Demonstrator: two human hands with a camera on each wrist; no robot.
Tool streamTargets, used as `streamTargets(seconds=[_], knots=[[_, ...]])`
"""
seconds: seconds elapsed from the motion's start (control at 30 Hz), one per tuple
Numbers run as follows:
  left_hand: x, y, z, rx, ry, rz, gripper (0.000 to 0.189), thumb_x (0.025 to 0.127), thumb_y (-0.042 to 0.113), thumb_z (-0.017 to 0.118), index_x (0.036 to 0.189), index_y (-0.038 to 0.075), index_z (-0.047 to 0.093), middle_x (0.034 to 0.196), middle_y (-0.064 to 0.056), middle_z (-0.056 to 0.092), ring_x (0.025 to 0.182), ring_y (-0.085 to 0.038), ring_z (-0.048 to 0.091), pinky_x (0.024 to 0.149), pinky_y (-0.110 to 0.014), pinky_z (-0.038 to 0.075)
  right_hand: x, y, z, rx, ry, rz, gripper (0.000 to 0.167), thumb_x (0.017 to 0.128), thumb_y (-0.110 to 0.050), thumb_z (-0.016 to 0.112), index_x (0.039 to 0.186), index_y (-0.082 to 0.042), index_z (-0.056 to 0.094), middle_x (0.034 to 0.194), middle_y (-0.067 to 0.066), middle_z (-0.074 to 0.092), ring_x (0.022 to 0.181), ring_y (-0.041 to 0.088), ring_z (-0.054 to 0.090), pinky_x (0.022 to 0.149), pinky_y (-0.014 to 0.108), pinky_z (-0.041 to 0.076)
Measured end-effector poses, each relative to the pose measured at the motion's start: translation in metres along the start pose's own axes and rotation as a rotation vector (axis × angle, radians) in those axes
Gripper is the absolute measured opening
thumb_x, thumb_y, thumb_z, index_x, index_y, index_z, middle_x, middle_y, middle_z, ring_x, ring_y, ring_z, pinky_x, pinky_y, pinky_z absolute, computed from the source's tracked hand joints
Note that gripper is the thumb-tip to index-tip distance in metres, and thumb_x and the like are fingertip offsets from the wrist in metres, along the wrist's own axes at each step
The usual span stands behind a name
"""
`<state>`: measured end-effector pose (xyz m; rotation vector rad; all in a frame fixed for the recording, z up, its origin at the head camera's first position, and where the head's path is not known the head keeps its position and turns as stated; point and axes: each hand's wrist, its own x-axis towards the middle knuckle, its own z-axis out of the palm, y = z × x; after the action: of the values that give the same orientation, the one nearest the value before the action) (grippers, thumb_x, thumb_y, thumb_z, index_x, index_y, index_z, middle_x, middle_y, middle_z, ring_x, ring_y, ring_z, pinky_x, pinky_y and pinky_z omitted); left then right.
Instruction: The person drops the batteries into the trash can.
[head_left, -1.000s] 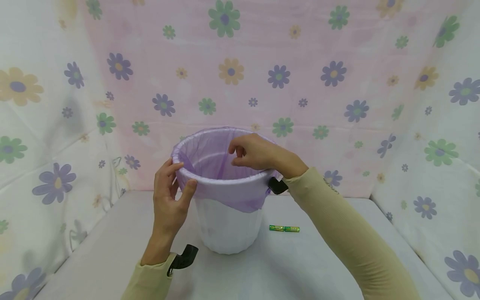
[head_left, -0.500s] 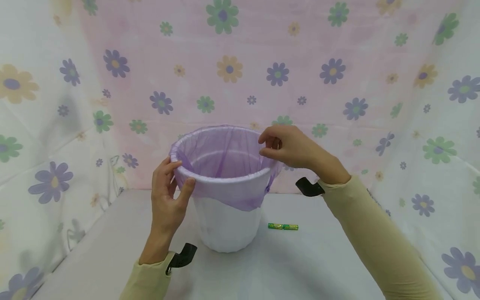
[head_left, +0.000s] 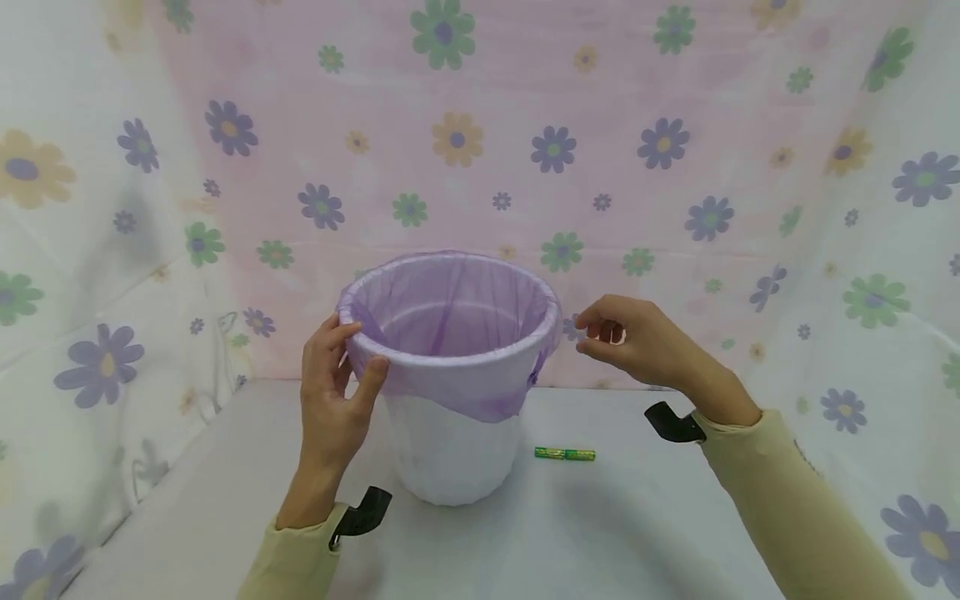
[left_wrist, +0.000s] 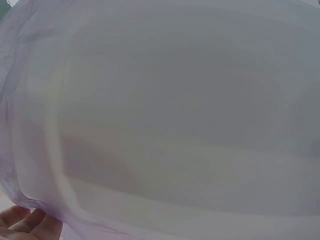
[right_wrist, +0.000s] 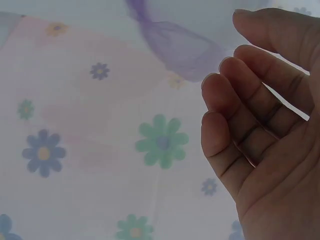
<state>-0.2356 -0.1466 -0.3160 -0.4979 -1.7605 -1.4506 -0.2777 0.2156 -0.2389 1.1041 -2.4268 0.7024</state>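
A white trash can [head_left: 450, 454] stands upright on the table, lined with a thin purple trash bag [head_left: 450, 396] folded over its rim. At the rim's left side my left hand [head_left: 333, 400] holds the can, fingers bent at the edge and thumb against the front. In the left wrist view, my left fingers [left_wrist: 32, 225] touch the bag at the bottom left. My right hand [head_left: 637, 342] hovers in the air right of the can, fingers loosely bent, with nothing in them. Two green-and-gold batteries [head_left: 565, 454] lie end to end on the table, right of the can's base.
A white table surface [head_left: 480, 554] spreads around the can. Flower-patterned cloth [head_left: 465, 200] hangs behind and along both sides. Black wrist mounts [head_left: 675, 422] sit at both sleeve cuffs.
My right hand has moved from over the can's opening, out past the right rim and downward. The left hand keeps its place on the rim, and the can stands where it was.
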Motion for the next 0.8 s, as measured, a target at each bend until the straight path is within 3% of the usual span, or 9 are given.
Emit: streamTargets(seconds=[0.13, 0.53, 0.8], knots=[[0.001, 0.0, -0.001, 0.014, 0.004, -0.008, 0.048, 0.083, -0.002, 0.066, 0.128, -0.002, 0.049, 0.144, -0.013, 0.035, 0.129, -0.032, 0.042, 0.106, -0.033, 0.037, -0.015, 0.012, 0.014, 0.01, -0.018, 0.023, 0.017, 0.084, -0.01, 0.072, 0.1, -0.011, 0.065, 0.082, -0.009, 0.057, 0.074, 0.009, 0.05, 0.064, 0.026, 0.048], [-0.001, 0.003, 0.001, -0.005, -0.011, -0.013, 0.049, 0.084, -0.001, 0.066, 0.129, 0.0, 0.048, 0.145, -0.011, 0.034, 0.13, -0.03, 0.041, 0.106, -0.038, 0.036, -0.053, 0.044, 0.064, 0.072, -0.172, 0.224, 0.019, 0.085, -0.017, 0.072, 0.102, -0.011, 0.065, 0.083, -0.008, 0.056, 0.075, 0.012, 0.05, 0.064, 0.025, 0.047], [-0.001, 0.002, 0.0, -0.011, -0.008, 0.003, 0.048, 0.084, 0.002, 0.066, 0.129, 0.003, 0.05, 0.144, -0.009, 0.035, 0.13, -0.029, 0.041, 0.106, -0.038, 0.037, -0.068, 0.061, 0.094, 0.109, -0.251, 0.276, 0.022, 0.084, -0.02, 0.073, 0.102, -0.013, 0.064, 0.088, -0.005, 0.058, 0.08, 0.013, 0.052, 0.069, 0.026, 0.049]])
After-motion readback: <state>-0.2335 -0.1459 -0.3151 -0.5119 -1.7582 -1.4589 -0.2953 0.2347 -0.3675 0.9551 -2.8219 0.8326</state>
